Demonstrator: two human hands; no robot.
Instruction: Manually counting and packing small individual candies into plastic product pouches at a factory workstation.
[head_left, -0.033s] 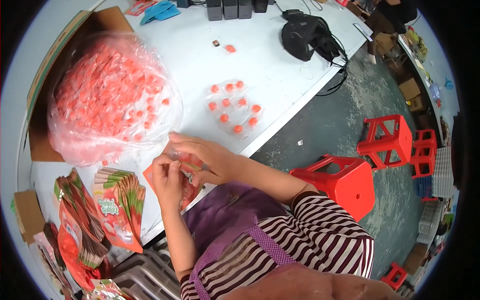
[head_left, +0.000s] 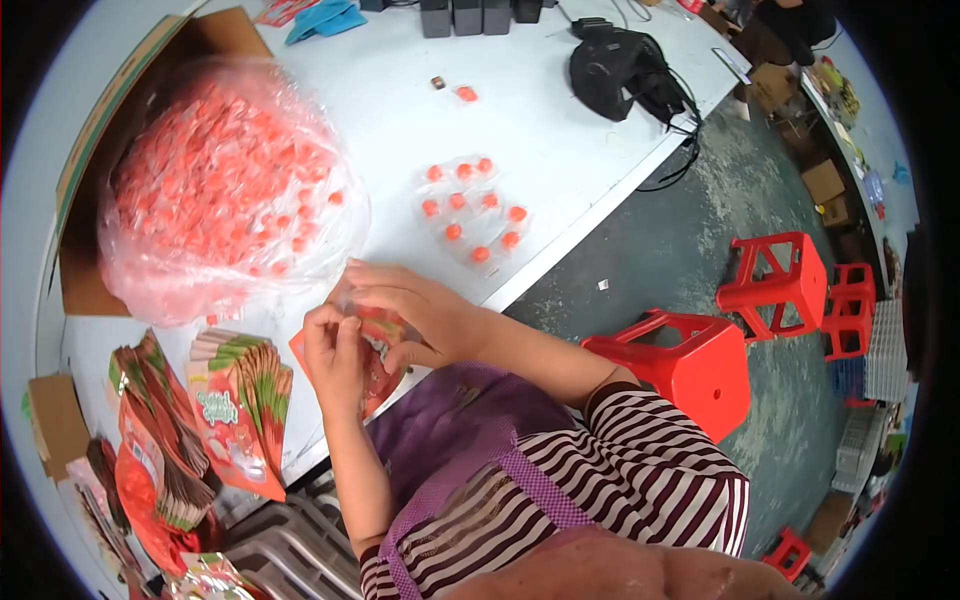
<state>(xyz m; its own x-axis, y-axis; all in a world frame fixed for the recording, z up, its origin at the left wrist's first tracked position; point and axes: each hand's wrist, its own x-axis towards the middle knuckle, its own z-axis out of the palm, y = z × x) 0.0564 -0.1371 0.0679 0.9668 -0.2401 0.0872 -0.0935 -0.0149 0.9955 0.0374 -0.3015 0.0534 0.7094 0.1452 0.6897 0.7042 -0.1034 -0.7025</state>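
Observation:
At the table's near edge, my left hand [head_left: 335,350] pinches the upper left side of a red printed pouch [head_left: 378,382]. My right hand [head_left: 420,315] is wrapped round the pouch's other side, its thumb on the front and its fingers reaching across the top. The hands partly cover the pouch, so its mouth and contents cannot be made out. Just beyond them lies a group of red balls in clear wrappers [head_left: 457,201]. To the left, a large clear bag [head_left: 230,190] bulges with many similar wrapped red pieces.
Fanned flat pouches [head_left: 232,410] lie left of my hands, beside another stack of pouches [head_left: 165,440]. A cardboard box [head_left: 85,270] surrounds the bag's far left side. A black cap-like item [head_left: 615,75] with cords lies far right. Red stools [head_left: 690,370] stand on the floor.
The view has shifted slightly, moving the table items a little rightward in the picture. Both hands keep their hold on the pouch, with only a slight movement of the right fingers.

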